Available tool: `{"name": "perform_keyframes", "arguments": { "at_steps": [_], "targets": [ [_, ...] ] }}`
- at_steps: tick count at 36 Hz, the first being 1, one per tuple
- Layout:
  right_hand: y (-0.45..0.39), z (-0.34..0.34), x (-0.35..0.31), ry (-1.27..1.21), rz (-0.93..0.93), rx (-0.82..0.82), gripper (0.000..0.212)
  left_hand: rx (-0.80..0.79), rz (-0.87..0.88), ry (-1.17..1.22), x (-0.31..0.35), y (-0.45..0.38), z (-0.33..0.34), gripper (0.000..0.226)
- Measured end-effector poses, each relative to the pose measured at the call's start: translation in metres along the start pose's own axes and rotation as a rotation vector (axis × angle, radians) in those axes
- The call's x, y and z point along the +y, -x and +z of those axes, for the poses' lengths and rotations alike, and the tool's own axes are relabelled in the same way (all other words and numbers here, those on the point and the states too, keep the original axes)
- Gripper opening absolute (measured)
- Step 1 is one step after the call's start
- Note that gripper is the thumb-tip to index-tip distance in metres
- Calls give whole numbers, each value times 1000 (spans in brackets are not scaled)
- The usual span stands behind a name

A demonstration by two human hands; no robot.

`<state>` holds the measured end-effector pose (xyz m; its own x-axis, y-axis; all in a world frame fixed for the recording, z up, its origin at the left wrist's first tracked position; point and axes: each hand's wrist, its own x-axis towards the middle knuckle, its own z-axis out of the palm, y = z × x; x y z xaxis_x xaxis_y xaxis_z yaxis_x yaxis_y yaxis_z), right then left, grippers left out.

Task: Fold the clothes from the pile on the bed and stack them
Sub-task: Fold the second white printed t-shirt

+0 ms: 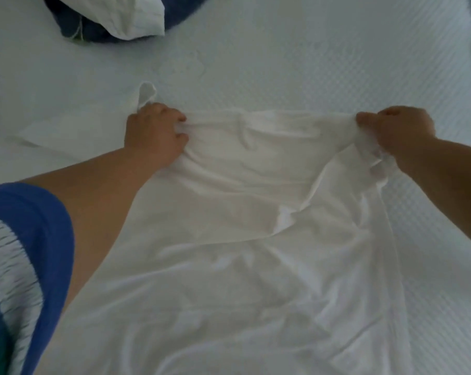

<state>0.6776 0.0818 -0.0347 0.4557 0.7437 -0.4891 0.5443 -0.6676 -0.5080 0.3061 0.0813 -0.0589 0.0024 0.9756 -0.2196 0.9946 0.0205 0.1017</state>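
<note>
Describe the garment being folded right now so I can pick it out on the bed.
On the pale quilted bed, look between the two hands at centre. The white shirt lies spread toward the camera, its far edge gripped by left hand and right hand. Unlike the dark-and-white pile at top left, it lies flat.

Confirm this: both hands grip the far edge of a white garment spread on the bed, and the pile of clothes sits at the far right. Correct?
Not quite. The left hand and right hand do grip the white garment on the bed, but the head view shows the pile at the far left.
</note>
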Motion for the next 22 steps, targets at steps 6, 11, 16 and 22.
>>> {"name": "perform_keyframes", "arguments": {
  "at_steps": [6, 11, 16, 22],
  "targets": [
    [-20, -11, -2, -268, 69, -66, 21, 34, -8, -174, -28, -12, -14, 21],
    [-44, -21, -13, -360, 63, -85, 29, 23, 19, -239, -48, -17, -23, 20],
    [-64, -21, -15, -442, 83, -54, 28, 42, 4, -102, -57, -25, -29, 25],
    [-81, -16, -13, -498, 79, -71, 27, 20, 108, -322, -68, -31, -34, 26]
  ]
}}
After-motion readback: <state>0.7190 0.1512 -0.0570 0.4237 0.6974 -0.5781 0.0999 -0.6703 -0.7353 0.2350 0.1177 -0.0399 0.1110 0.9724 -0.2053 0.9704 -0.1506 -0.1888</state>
